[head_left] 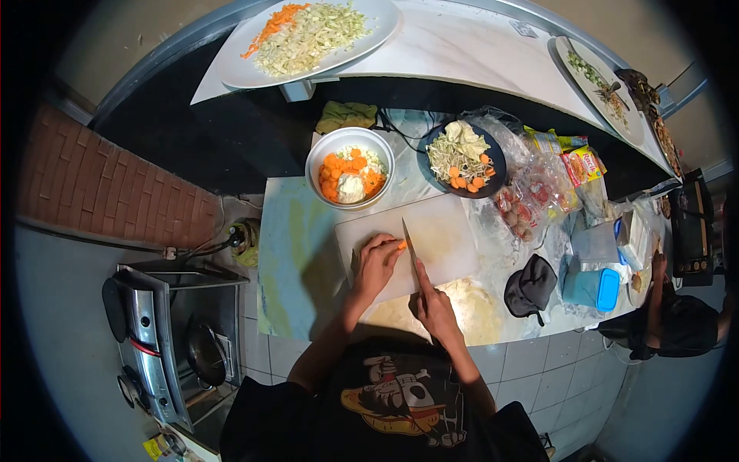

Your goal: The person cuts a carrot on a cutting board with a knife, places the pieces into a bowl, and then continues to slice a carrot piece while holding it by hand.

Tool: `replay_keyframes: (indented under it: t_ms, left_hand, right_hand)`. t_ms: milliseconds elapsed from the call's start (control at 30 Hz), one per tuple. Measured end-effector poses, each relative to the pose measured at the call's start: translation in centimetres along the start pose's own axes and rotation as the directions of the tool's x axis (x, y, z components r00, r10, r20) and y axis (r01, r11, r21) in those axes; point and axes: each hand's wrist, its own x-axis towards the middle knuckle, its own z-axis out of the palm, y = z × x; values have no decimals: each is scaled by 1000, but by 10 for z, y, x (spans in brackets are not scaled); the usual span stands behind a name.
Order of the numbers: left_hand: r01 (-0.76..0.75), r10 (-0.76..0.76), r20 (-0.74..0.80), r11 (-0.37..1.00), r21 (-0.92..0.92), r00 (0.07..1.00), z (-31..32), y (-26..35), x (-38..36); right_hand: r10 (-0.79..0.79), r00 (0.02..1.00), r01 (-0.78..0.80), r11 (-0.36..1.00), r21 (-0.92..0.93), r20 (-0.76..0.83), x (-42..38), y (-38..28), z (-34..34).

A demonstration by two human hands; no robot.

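Note:
On the white cutting board (454, 227), my left hand (375, 266) has its fingers curled over a small piece of carrot (402, 246), whose orange end shows at the fingertips. My right hand (437, 314) is wrapped round the handle of a knife (409, 238), its blade pointing away from me, close beside the carrot. Just beyond the board stands a pale bowl (312, 165) with carrot slices, chopped vegetables and a white lump. To its right, a dark plate (498, 173) carries bean sprouts, carrot slices and a pale leafy piece.
Plastic bags (539, 185), a black cap (531, 285) and a blue-lidded container (606, 289) crowd the right side. A platter (231, 73) of shredded vegetables rests on the raised shelf. At left is a gas stove (146, 331). Another person (681, 323) is at the far right.

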Motion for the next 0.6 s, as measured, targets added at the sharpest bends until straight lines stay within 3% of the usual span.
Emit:
replay_keyframes:
  t_ms: [300,400,467,600]
  left_hand:
    - [-58,57,17,993,103,998,3,-2,-1]
    - [-49,49,1,997,55,999,6,-5,2]
    - [6,-4,33,997,-79,999,7,-9,2]
    - [69,-63,81,994,-80,995,1,-1,1]
  right_hand:
    - [23,1000,-24,999,30,15,0,2,-3]
    - [28,1000,-28,997,73,7,-1,5,-3]
    - [21,1000,-20,994,103,-7,-1,5,-3]
    - [77,996,-82,987,141,38,-1,-3,-14]
